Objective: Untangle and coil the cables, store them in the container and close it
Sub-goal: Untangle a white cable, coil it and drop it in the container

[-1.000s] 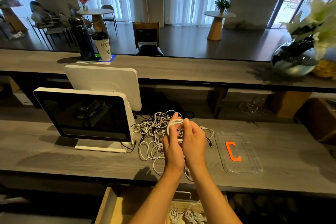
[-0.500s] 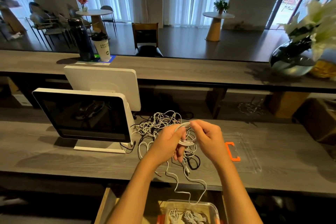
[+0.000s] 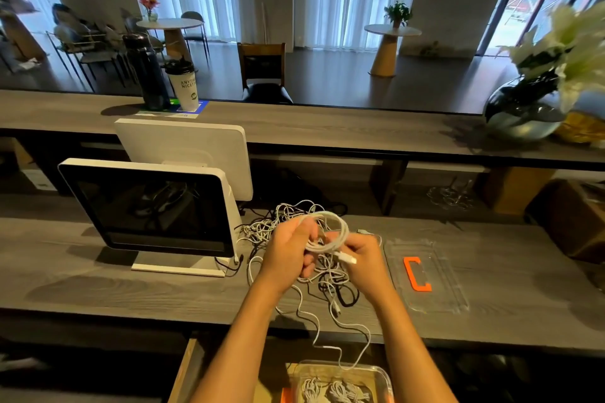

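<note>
— What have the hands got?

— The left hand (image 3: 288, 253) curls round one side of a white cable coil (image 3: 327, 232), holding the loops together so they cannot spring apart. The right hand (image 3: 363, 258) pinches the cable's end just behind its white plug (image 3: 348, 259), probably to tuck it round the coil.

— And the rest?

— A tangle of cables (image 3: 294, 222), white with at least one black, lies on the bench (image 3: 131, 288) under and behind the hands, beside the monitor (image 3: 150, 206). One loose strand trails off the bench edge toward the clear container (image 3: 343, 383) below, in what looks like an open drawer; small coils already lie in it. Its lid (image 3: 425, 275), with an orange clasp, rests on the bench to the right, out of the way.

— Anything unclear?

— The container is cut off by the frame's bottom edge. How many cables are left in the tangle I cannot tell.
</note>
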Motion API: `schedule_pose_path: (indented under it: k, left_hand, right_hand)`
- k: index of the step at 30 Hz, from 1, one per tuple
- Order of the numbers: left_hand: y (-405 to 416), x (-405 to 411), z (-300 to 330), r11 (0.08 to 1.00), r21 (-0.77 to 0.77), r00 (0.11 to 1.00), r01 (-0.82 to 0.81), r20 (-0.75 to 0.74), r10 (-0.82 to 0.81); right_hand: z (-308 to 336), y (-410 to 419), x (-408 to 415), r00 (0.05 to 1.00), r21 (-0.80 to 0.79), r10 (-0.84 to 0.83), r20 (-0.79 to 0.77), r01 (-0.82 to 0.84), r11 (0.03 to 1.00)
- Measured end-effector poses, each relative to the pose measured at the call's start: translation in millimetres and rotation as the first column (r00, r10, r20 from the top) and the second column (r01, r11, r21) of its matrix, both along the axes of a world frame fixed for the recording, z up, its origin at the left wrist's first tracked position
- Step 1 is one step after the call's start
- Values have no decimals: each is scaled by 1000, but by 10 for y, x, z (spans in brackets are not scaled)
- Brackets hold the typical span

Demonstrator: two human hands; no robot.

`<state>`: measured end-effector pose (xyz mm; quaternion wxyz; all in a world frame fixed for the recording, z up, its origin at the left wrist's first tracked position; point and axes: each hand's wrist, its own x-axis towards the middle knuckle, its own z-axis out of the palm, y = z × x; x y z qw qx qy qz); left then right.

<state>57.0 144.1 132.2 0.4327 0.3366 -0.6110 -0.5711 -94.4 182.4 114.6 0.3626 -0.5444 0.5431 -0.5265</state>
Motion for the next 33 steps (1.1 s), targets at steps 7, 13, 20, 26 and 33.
schedule_pose_path:
  k: [7, 13, 20, 26, 33]
  left_hand:
    - [-138, 54, -201, 893, -60, 862, -446, 239, 447]
    - [-250, 183, -248, 804, -199, 693, -560, 419, 586]
    - [-279, 197, -232, 888, -225, 646, -402, 618, 449]
    - [-248, 151, -64, 951, -231, 656, -207, 688, 310]
    - [-115, 157, -49, 993, -58, 861, 106, 505, -63]
  right_hand:
    - [-160, 44, 320, 934, 159, 159, -319, -112, 981]
    - [-29, 78, 424, 789, 145, 265, -554, -222, 964]
    - [2, 54, 259, 614, -446, -290, -734, -115, 888]
    - [-6, 60, 217, 729, -431, -228, -646, -101, 897]
    - [185, 37, 77, 993, 44, -34, -114, 39, 998]
